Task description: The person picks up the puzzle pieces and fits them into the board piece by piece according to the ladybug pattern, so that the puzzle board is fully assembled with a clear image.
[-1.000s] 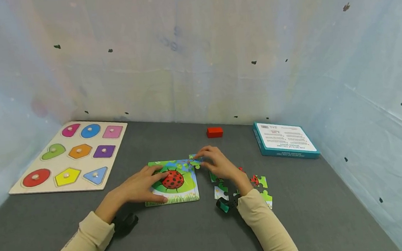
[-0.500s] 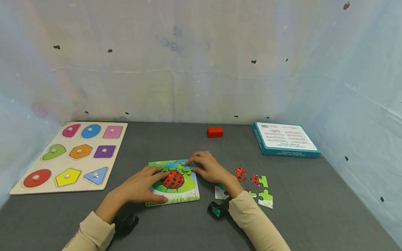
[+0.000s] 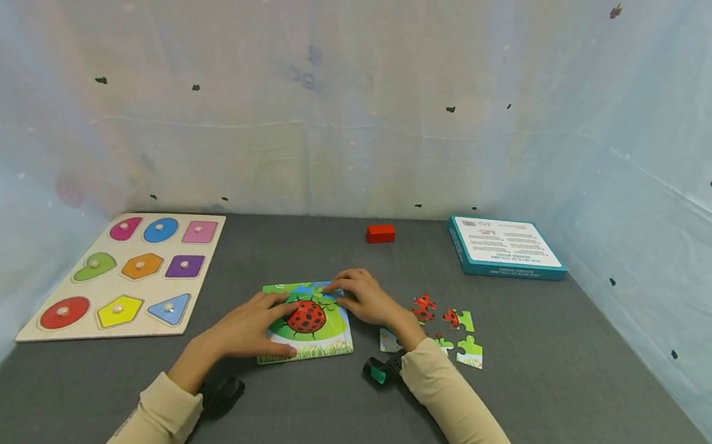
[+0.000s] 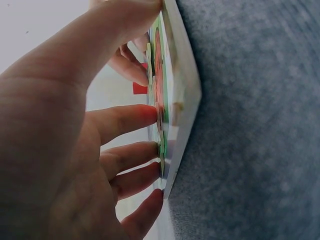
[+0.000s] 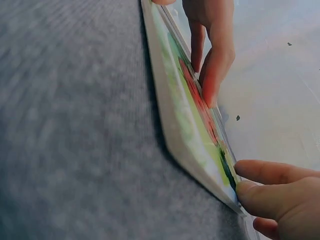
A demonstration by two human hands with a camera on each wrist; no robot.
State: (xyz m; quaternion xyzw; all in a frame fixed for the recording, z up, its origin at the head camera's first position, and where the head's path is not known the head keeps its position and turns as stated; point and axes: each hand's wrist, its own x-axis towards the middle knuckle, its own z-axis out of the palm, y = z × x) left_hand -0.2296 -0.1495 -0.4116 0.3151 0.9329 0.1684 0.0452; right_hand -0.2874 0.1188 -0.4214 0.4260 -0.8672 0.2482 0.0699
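A square ladybug puzzle board (image 3: 340,346) lies on the grey table in the head view. My left hand (image 3: 247,329) rests on its left side, fingertips on the picture and thumb near the front edge. At the upper right part of the board, my right hand (image 3: 368,299) pinches a green puzzle piece (image 3: 323,294) between thumb and fingers. That piece sits close over the picture in the left wrist view. Several loose puzzle pieces (image 3: 469,351) lie right of the board, some partly hidden behind the right wrist.
On the left lies a wooden shape board (image 3: 163,290) with knobbed coloured shapes. A red block (image 3: 381,234) stands behind the puzzle. Toward the back right is a teal and white box (image 3: 506,247). A pale sheet (image 3: 345,108) encloses the table's back and sides.
My right hand has moved left with the puzzle piece, from beside the board's upper right corner to over the board, then slightly further left. The left hand has stayed in place.
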